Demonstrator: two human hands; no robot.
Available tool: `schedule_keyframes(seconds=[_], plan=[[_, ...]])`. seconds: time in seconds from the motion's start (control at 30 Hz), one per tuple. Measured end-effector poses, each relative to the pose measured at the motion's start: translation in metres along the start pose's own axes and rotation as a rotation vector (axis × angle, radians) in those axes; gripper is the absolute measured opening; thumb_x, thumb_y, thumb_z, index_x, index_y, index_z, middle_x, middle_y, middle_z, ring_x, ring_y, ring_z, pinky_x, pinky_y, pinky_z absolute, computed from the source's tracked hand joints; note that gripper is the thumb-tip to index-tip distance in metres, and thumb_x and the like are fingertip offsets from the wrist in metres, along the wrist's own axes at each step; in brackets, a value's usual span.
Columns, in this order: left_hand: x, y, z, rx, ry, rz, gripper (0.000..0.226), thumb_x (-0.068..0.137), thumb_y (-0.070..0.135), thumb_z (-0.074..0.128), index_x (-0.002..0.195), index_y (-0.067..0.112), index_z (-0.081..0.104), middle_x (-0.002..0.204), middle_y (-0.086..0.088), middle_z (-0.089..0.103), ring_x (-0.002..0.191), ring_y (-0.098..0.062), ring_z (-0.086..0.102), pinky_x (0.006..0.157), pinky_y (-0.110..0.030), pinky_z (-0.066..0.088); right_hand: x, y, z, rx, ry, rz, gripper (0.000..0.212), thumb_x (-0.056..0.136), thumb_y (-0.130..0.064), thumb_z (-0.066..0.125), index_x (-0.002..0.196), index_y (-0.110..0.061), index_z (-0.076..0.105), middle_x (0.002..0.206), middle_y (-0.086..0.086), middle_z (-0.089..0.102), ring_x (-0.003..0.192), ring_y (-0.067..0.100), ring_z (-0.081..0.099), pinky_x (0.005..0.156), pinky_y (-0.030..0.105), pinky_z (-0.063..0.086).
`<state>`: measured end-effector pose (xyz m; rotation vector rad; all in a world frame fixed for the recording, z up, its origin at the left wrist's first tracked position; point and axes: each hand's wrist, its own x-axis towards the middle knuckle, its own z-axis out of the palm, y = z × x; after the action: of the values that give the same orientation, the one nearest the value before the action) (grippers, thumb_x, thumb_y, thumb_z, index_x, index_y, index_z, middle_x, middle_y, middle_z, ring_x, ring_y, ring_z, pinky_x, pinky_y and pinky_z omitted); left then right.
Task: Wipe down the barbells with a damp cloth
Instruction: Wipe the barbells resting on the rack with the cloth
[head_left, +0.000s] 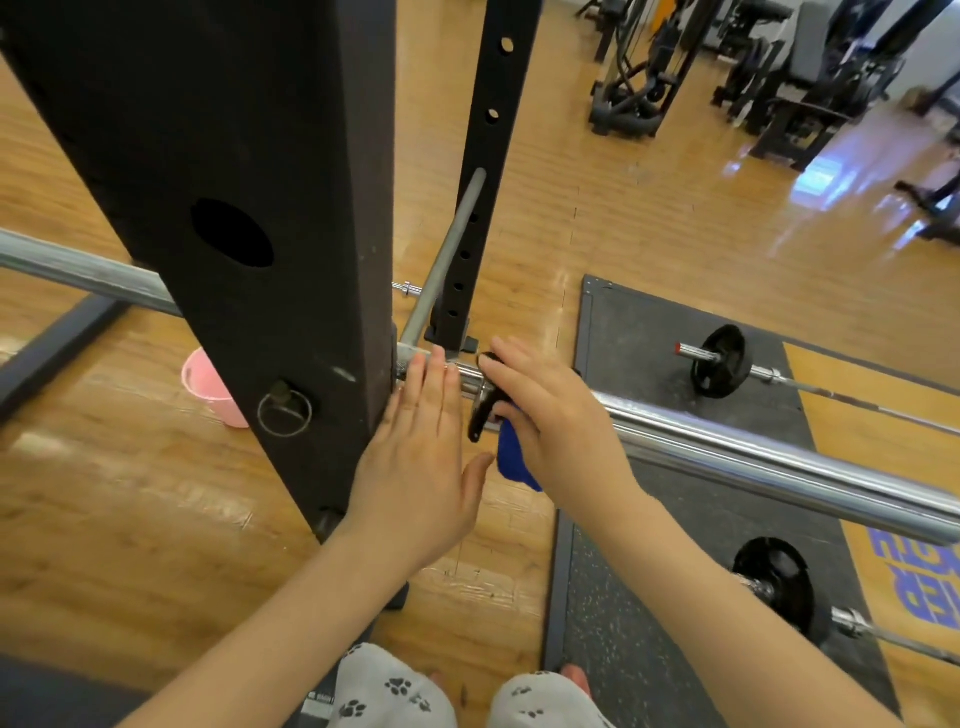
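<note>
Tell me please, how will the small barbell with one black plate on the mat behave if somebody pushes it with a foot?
The small barbell would probably roll, since its black plate is round and stands on edge on the mat. The rubbery-looking mat may slow it. With a metal shaft and plate, it is likely heavy for its size, so a light push might barely move it.

Counted three barbells: the chrome one (753, 447) racked up close, plus two loaded ones lying on the mat, one further off (810, 385) and one nearer (852, 623). Each of those showed one black plate, so two plates (721, 362) (779, 587) in view. Two black rack posts, a fat near one (249, 208) and a thinner holed one (493, 156) behind. One pink bucket (210, 389), one blue cloth (514, 457), one mat (649, 322), two hands (415, 467) (545, 410). The machines at the back were too jumbled to count.
</note>
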<state>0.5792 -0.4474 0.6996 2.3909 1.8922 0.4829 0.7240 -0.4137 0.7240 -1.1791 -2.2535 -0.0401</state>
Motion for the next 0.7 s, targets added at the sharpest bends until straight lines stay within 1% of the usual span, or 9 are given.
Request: schedule_keyframes(seconds=[0.07,0.13,0.2,0.3,0.37,0.43,0.57,0.63,0.7], plan=[[0.000,0.001,-0.006,-0.041,-0.005,0.020,0.076,0.095,0.040,0.041,0.146,0.004,-0.002,0.155,-0.016,-0.004,0.144,-0.026,-0.002,0.112,-0.038,0.004,-0.016,0.006,-0.004,-0.010,0.009,-0.030,0.043,0.086,-0.014,0.043,0.124,-0.002,0.059,0.130,0.016,0.057,0.125,0.025,0.047,0.107,0.032,0.034],[0.000,0.000,-0.009,-0.149,-0.017,0.001,0.075,0.099,0.040,0.034,0.140,0.012,-0.023,0.148,-0.004,-0.029,0.140,-0.019,-0.025,0.110,-0.029,-0.011,-0.018,0.011,-0.009,-0.032,0.036,0.016,0.042,0.086,-0.014,0.045,0.123,-0.002,0.059,0.128,0.015,0.059,0.122,0.025,0.050,0.105,0.034,0.035],[-0.001,0.001,-0.012,-0.150,-0.049,-0.010,0.074,0.100,0.042,0.029,0.137,0.015,-0.029,0.144,0.000,-0.037,0.137,-0.015,-0.032,0.109,-0.026,-0.015,-0.005,0.011,-0.009,-0.024,0.056,0.080,0.038,0.083,-0.010,0.052,0.119,-0.001,0.063,0.122,0.016,0.062,0.117,0.028,0.056,0.100,0.040,0.036],[-0.002,0.001,-0.014,-0.180,-0.061,-0.028,0.072,0.100,0.044,0.026,0.136,0.017,-0.029,0.144,0.002,-0.038,0.136,-0.013,-0.034,0.106,-0.023,-0.020,0.009,0.004,-0.005,-0.007,0.014,0.001,0.038,0.078,-0.001,0.061,0.116,0.000,0.064,0.121,0.017,0.063,0.115,0.031,0.058,0.098,0.040,0.038],[-0.002,0.001,-0.014,-0.175,-0.083,-0.026,0.071,0.100,0.046,0.025,0.136,0.018,-0.029,0.144,0.002,-0.037,0.135,-0.012,-0.035,0.106,-0.023,-0.020,-0.002,0.008,-0.005,0.016,-0.052,-0.099,0.039,0.080,0.003,0.064,0.119,-0.001,0.062,0.127,0.017,0.059,0.124,0.029,0.050,0.107,0.034,0.035],[-0.001,0.001,-0.014,-0.163,-0.107,-0.028,0.071,0.099,0.047,0.024,0.136,0.017,-0.030,0.145,0.001,-0.038,0.135,-0.013,-0.034,0.108,-0.024,-0.017,-0.020,0.014,-0.009,0.028,-0.082,-0.134,0.040,0.084,-0.003,0.055,0.124,-0.004,0.058,0.133,0.014,0.055,0.129,0.024,0.041,0.111,0.032,0.029],[-0.001,0.001,-0.009,-0.134,-0.079,-0.018,0.073,0.089,0.058,0.005,0.141,0.014,-0.023,0.149,-0.002,-0.030,0.137,-0.016,-0.031,0.108,-0.027,-0.017,-0.017,0.013,-0.009,-0.001,0.011,0.000,0.041,0.087,-0.015,0.044,0.124,-0.006,0.059,0.130,0.013,0.057,0.124,0.022,0.048,0.106,0.031,0.035],[-0.002,0.000,-0.006,-0.123,-0.047,-0.005,0.075,0.085,0.056,0.000,0.144,0.011,-0.013,0.153,-0.005,-0.020,0.140,-0.019,-0.023,0.109,-0.029,-0.012,-0.004,0.003,-0.002,-0.019,0.052,0.052,0.038,0.086,-0.010,0.052,0.122,-0.002,0.060,0.127,0.016,0.059,0.122,0.027,0.052,0.105,0.034,0.034],[-0.002,0.000,-0.004,-0.110,0.003,0.018,0.070,0.090,0.051,0.008,0.145,0.008,-0.001,0.154,-0.010,-0.005,0.143,-0.023,-0.007,0.111,-0.036,-0.001,-0.005,-0.003,0.004,-0.026,0.008,0.003,0.045,0.078,0.006,0.067,0.122,0.001,0.060,0.129,0.019,0.058,0.124,0.032,0.050,0.104,0.042,0.035]])
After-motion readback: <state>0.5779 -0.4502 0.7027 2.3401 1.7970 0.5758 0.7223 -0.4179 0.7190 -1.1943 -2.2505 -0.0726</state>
